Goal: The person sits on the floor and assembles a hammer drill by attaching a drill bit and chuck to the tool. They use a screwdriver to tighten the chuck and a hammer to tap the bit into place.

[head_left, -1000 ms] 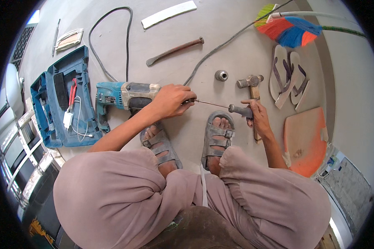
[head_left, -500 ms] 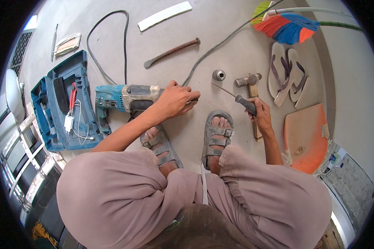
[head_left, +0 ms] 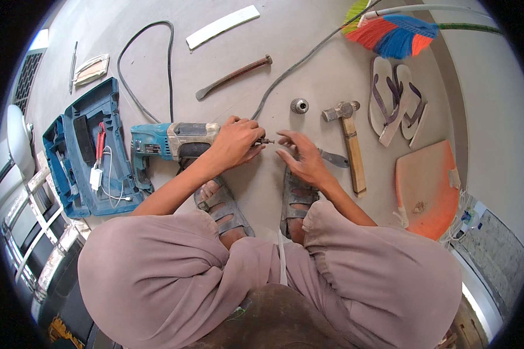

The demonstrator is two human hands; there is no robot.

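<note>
A blue and grey rotary hammer drill (head_left: pixel 157 142) lies on its side on the floor. Its front end is wrapped by my left hand (head_left: pixel 237 143), and a short metal shank (head_left: pixel 266 141) sticks out past the fingers. Facing that shank, a small gap away, my right hand (head_left: pixel 304 158) has thumb and fingers apart and holds nothing. A screwdriver with a dark grey handle (head_left: pixel 335 160) lies beside the right hand, its blade hidden behind it. The drill chuck (head_left: pixel 300 105) stands beyond, near a wooden-handled hammer (head_left: pixel 350 145).
A chisel-like bar (head_left: pixel 234 77) and white strip (head_left: pixel 223 27) lie farther off. Left is the open blue case (head_left: pixel 93 151) with red-handled pliers and a white charger. Sandals (head_left: pixel 390 99), a broom (head_left: pixel 399 36) and an orange-edged dustpan (head_left: pixel 428 189) lie right; the drill's cord crosses the floor.
My right hand has let go of the screwdriver, now on the floor, and moved left toward the drill's front. The metal shank now shows beyond my left hand's fingers.
</note>
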